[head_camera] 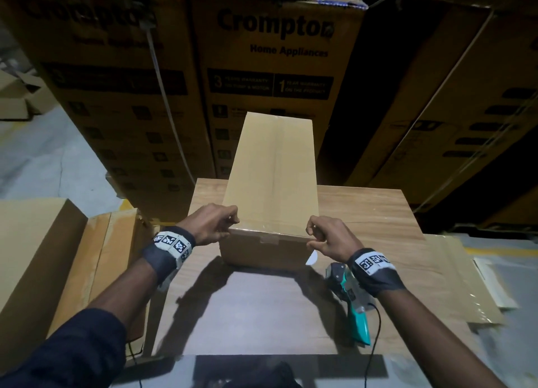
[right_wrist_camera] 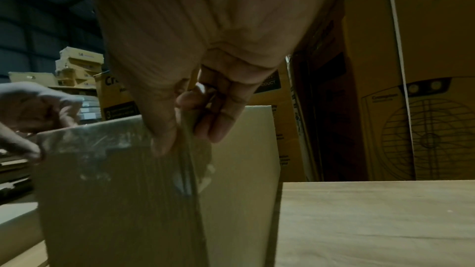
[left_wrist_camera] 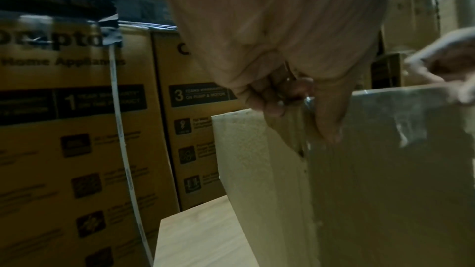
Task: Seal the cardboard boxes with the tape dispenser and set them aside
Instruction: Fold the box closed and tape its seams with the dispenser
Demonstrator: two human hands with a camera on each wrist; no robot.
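A long plain cardboard box lies lengthwise on the wooden table, with clear tape along its top seam and over the near edge. My left hand grips the near left top corner, fingers curled on top and thumb on the near face. At the near right corner my right hand pinches the box, thumb on the near face and fingers on the side. The teal tape dispenser lies on the table under my right wrist, and neither hand touches it.
Tall printed appliance cartons stand stacked right behind the table. Brown cardboard boxes sit low at the left. Flattened cardboard lies on the surface to the right. A black cable runs off the front edge.
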